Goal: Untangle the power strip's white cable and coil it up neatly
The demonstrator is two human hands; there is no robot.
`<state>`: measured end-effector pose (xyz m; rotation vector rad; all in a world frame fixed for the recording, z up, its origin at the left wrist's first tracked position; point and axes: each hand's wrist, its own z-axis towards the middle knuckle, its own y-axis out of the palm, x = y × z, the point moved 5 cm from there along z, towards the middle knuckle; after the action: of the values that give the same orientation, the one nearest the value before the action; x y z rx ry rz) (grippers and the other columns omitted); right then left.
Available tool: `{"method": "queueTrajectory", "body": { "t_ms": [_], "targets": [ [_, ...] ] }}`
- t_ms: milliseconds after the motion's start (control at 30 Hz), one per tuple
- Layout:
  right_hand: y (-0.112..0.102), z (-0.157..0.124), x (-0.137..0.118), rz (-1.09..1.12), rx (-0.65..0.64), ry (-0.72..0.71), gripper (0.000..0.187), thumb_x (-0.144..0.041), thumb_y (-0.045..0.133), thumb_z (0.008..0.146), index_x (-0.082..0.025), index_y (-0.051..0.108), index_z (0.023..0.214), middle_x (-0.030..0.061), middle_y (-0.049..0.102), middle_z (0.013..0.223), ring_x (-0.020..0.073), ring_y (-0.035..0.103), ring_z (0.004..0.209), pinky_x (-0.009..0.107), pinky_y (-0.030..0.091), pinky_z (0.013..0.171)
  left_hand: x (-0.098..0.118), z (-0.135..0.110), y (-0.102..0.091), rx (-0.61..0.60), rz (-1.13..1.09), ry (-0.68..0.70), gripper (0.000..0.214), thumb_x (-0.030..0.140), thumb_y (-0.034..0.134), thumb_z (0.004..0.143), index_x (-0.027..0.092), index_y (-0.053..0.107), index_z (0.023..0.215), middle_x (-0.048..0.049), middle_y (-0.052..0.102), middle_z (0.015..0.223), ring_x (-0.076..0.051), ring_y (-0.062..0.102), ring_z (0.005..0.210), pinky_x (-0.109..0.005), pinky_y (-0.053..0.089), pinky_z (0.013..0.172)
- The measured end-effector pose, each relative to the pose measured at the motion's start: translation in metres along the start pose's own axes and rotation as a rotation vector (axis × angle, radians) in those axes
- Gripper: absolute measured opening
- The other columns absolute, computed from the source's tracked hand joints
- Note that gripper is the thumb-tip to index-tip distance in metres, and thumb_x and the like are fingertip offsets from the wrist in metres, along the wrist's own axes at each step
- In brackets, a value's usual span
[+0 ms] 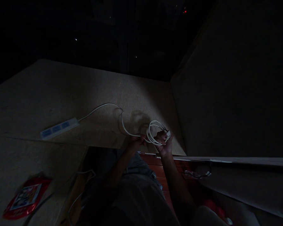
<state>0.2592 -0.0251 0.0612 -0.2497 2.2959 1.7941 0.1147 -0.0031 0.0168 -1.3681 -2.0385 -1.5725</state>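
In dim light, my right hand (164,141) is closed round several loops of a white power cord (150,131), with its plug (168,134) by the fingers. A little to the left, my left hand (136,142) pinches the same cord where it runs toward the coil. From there the cord curves loosely over the tabletop to a white power strip (59,128) with blue-looking socket faces. The strip lies flat and slanted on the left part of the table. Both hands are over the table's near edge.
The pale tabletop (103,84) meets a dark upright panel (233,81) at right. A shiny red packet (27,197) lies at lower left beside a thin cable (61,185). At lower right, a dark cord (198,176) hangs near a ledge. Beyond the far edge is darkness with small lights.
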Motion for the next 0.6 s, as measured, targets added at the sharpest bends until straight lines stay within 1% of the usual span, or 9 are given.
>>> {"method": "queueTrajectory", "body": {
  "t_ms": [67, 133, 167, 233, 300, 367, 467, 533, 600],
  "targets": [
    [0.006, -0.004, 0.001, -0.021, -0.045, 0.102, 0.039, -0.043, 0.056, 0.088, -0.021, 0.039, 0.060, -0.0096, 0.038, 0.051, 0.0033, 0.020, 0.034, 0.017, 0.036, 0.038, 0.001, -0.003, -0.001, -0.112, 0.036, -0.062, 0.019, 0.022, 0.083, 0.062, 0.012, 0.068, 0.068, -0.0040, 0.065, 0.059, -0.012, 0.055, 0.047, -0.025, 0.042, 0.051],
    [0.011, -0.008, 0.004, -0.050, -0.087, 0.243, 0.043, -0.048, 0.053, 0.089, -0.021, 0.039, 0.060, -0.0100, 0.037, 0.050, 0.0029, 0.017, 0.033, 0.017, 0.034, 0.037, -0.001, -0.007, -0.002, -0.237, 0.049, -0.128, 0.021, 0.023, 0.084, 0.059, 0.012, 0.067, 0.066, -0.0034, 0.063, 0.056, -0.013, 0.056, 0.047, -0.025, 0.043, 0.050],
    [0.014, -0.010, 0.004, -0.064, -0.105, 0.313, 0.044, -0.051, 0.051, 0.090, -0.021, 0.039, 0.060, -0.0101, 0.036, 0.050, 0.0028, 0.016, 0.033, 0.017, 0.033, 0.037, -0.003, -0.009, -0.003, -0.278, 0.043, -0.157, 0.022, 0.023, 0.084, 0.058, 0.012, 0.067, 0.065, -0.0035, 0.062, 0.055, -0.013, 0.057, 0.048, -0.026, 0.044, 0.050],
    [0.015, -0.011, 0.003, -0.082, -0.121, 0.425, 0.046, -0.053, 0.049, 0.090, -0.020, 0.039, 0.059, -0.0102, 0.036, 0.050, 0.0025, 0.014, 0.032, 0.018, 0.033, 0.036, -0.008, -0.012, -0.008, -0.313, 0.029, -0.204, 0.023, 0.023, 0.085, 0.058, 0.011, 0.068, 0.066, -0.0055, 0.064, 0.058, -0.015, 0.060, 0.051, -0.027, 0.047, 0.053],
    [0.014, -0.009, -0.002, -0.083, -0.121, 0.481, 0.045, -0.052, 0.048, 0.091, -0.020, 0.041, 0.060, -0.0101, 0.036, 0.050, 0.0024, 0.015, 0.032, 0.017, 0.033, 0.037, -0.010, -0.015, -0.012, -0.298, 0.001, -0.222, 0.023, 0.021, 0.084, 0.060, 0.010, 0.070, 0.075, -0.0099, 0.069, 0.071, -0.019, 0.065, 0.061, -0.030, 0.051, 0.060],
    [0.011, -0.005, -0.008, -0.092, -0.124, 0.528, 0.043, -0.050, 0.049, 0.091, -0.019, 0.041, 0.060, -0.0103, 0.037, 0.049, 0.0020, 0.015, 0.033, 0.016, 0.032, 0.038, -0.007, -0.019, -0.016, -0.267, -0.080, -0.203, 0.026, 0.021, 0.080, 0.066, 0.012, 0.071, 0.089, -0.0140, 0.072, 0.091, -0.023, 0.069, 0.079, -0.035, 0.053, 0.073],
    [0.005, -0.002, -0.012, -0.156, -0.143, 0.663, 0.044, -0.050, 0.051, 0.089, -0.019, 0.041, 0.060, -0.0111, 0.035, 0.048, 0.0007, 0.012, 0.033, 0.014, 0.031, 0.037, 0.005, -0.026, -0.024, -0.187, -0.330, -0.148, 0.032, 0.032, 0.070, 0.078, 0.016, 0.068, 0.105, -0.0138, 0.069, 0.113, -0.027, 0.065, 0.107, -0.043, 0.050, 0.092],
    [0.002, 0.000, -0.009, -0.224, -0.166, 0.776, 0.046, -0.051, 0.049, 0.090, -0.018, 0.041, 0.059, -0.0109, 0.035, 0.047, 0.0003, 0.010, 0.032, 0.014, 0.029, 0.036, 0.009, -0.031, -0.027, -0.138, -0.473, -0.165, 0.035, 0.040, 0.062, 0.084, 0.016, 0.067, 0.108, -0.0125, 0.069, 0.114, -0.027, 0.063, 0.110, -0.045, 0.048, 0.097],
    [0.002, 0.003, -0.004, -0.312, -0.204, 0.886, 0.048, -0.054, 0.045, 0.091, -0.018, 0.041, 0.060, -0.0101, 0.037, 0.047, 0.0003, 0.009, 0.032, 0.013, 0.025, 0.033, 0.008, -0.032, -0.027, -0.121, -0.520, -0.224, 0.035, 0.042, 0.056, 0.087, 0.015, 0.068, 0.105, -0.0115, 0.071, 0.107, -0.025, 0.066, 0.103, -0.044, 0.049, 0.095]
  ]
}}
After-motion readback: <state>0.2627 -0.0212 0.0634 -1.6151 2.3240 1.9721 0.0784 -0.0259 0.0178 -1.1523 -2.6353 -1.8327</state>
